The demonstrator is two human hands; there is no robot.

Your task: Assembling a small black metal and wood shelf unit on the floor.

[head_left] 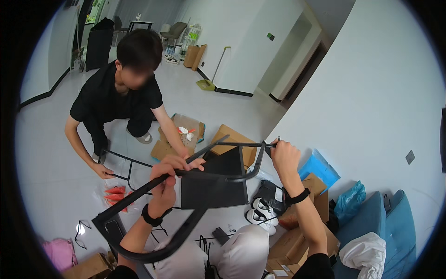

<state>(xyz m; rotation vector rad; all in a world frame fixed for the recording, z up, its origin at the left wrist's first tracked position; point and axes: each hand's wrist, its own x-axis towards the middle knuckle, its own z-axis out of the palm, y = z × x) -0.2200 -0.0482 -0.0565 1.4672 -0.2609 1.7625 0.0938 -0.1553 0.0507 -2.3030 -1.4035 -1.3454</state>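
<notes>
Black metal tube frame [209, 176]: bent into a long loop with angled bars, held aloft and tilted above our knees, over the middle of the glossy white floor [46, 176].
Our left hand [163, 186]: fingers curled round one tube, holding it.
Our right hand [285, 158]: fingers closed about the frame's farther end, close to the wall.
Joints: the tubes look connected at several bends, so we judge the frame partly made up; whether every joint is fastened, we cannot tell.
Co-worker's pieces: one hand [104, 171] holds a thin black tubular bracket [130, 169]; the other [195, 162] reaches beside our frame. We cannot tell whether the bracket is attached.
Dark rectangular panel [213, 196]: below our frame, seemingly not joined to it, though overlap hides much.
Loose bits: small metal fittings [232, 228] lie on the floor before our knees, apparently unused.
Packing: red-orange packets in clear plastic [115, 195] toward the floor's left edge; flattened brown cardboard [165, 149] before the co-worker.
Floor's right edge: white sneakers [260, 217] and a padded teal chair [399, 223] near the wall.
</notes>
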